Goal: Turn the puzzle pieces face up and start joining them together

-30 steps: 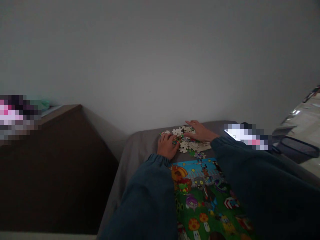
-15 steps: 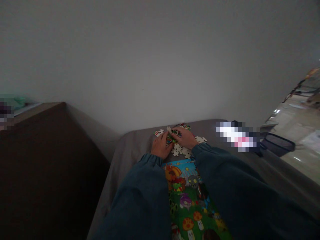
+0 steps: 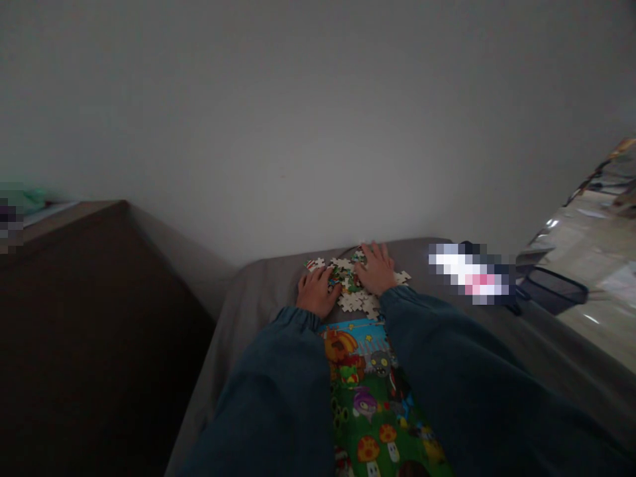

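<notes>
Jigsaw pieces [image 3: 352,303] lie in a loose heap on a grey cloth surface, some with their pale backs up and some showing coloured print. On the left side of the heap rests my left hand [image 3: 318,292], fingers spread over the pieces. My right hand [image 3: 376,268] lies on the right side, its fingers stretched apart toward the wall. Pieces under both palms are hidden. Between my forearms, nearer to me, is a colourful cartoon picture sheet [image 3: 368,391] with mushrooms and a grey zombie figure; my sleeves cover its sides.
A plain grey wall [image 3: 318,119] rises just behind the cloth-covered surface [image 3: 263,291]. A dark brown cabinet [image 3: 89,318] stands at the left. Toward the right are a blurred-out bright item [image 3: 467,271] and a dark mesh basket [image 3: 556,289].
My right hand has moved right and away from my left hand, and its fingers have spread. My left hand's fingers have opened out flatter over the pieces.
</notes>
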The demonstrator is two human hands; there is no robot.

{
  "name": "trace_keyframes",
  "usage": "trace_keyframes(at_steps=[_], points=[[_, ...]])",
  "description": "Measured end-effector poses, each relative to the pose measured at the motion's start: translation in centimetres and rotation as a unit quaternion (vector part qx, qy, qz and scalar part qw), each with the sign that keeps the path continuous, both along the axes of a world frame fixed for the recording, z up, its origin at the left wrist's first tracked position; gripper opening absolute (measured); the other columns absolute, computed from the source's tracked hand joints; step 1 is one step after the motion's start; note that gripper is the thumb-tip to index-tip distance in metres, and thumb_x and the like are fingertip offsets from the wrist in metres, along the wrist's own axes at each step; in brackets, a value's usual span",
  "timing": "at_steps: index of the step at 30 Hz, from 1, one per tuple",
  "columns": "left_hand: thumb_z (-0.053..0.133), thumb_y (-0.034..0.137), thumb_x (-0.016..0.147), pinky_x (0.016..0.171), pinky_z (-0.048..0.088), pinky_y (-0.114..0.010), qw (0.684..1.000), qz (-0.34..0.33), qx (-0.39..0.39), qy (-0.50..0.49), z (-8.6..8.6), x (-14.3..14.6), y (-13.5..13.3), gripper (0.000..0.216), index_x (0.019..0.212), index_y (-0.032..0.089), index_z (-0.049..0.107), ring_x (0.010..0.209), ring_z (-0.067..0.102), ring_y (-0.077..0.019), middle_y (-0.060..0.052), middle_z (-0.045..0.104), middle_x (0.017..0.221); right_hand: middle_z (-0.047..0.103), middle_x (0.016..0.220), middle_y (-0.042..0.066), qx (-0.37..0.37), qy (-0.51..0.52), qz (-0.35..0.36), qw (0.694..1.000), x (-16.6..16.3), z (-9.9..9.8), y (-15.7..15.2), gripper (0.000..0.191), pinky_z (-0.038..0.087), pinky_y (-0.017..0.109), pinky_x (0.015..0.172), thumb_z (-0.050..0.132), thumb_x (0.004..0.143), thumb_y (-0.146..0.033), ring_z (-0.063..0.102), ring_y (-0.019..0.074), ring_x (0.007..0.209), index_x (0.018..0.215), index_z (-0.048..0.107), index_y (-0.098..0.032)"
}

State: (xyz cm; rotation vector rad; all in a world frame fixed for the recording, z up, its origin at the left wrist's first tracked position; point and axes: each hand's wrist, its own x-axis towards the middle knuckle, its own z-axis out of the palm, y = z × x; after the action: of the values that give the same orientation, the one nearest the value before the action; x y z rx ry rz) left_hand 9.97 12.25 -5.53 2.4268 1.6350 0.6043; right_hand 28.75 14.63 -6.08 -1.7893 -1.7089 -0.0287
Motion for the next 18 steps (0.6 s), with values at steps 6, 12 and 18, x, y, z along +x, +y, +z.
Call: trace_keyframes(at_steps=[6,12,18], points=[[0.05,0.047,0.088,0.111,0.025,-0.049,0.999,0.036,0.005,0.0,0.2,-0.1,-0.2,0.05,0.134,0.027,0.048,0.141,0.028,-0.0287,-0.009,0.035,0.152,0.055,0.134,0.014,-0.065,-0.055,-0.005,0.996,0.4,-0.3,0.3,0.051,0.038,0.055,0.1,0.045,0.088,-0.037,0.047,0.0356,0.124,0.136,0.047,-0.021],[0.046,0.051,0.089,0.11,0.025,-0.05,0.999,0.05,-0.003,0.0,0.1,-0.1,-0.3,0.052,0.135,0.025,0.047,0.141,0.029,-0.0296,-0.013,0.032,0.154,0.056,0.13,0.016,-0.045,-0.071,-0.014,0.996,2.2,2.3,1.6,0.047,0.038,0.055,0.098,0.039,0.091,-0.038,0.048,0.0361,0.12,0.133,0.05,-0.019],[0.046,0.051,0.088,0.108,0.026,-0.052,0.999,0.05,-0.01,0.002,0.1,-0.2,-0.1,0.052,0.135,0.028,0.047,0.138,0.032,-0.0293,-0.012,0.038,0.151,0.058,0.127,0.012,-0.06,-0.114,0.068,0.989,3.2,2.9,4.8,0.041,0.04,0.037,0.099,0.05,0.087,-0.02,0.053,0.0263,0.114,0.127,0.058,-0.017]])
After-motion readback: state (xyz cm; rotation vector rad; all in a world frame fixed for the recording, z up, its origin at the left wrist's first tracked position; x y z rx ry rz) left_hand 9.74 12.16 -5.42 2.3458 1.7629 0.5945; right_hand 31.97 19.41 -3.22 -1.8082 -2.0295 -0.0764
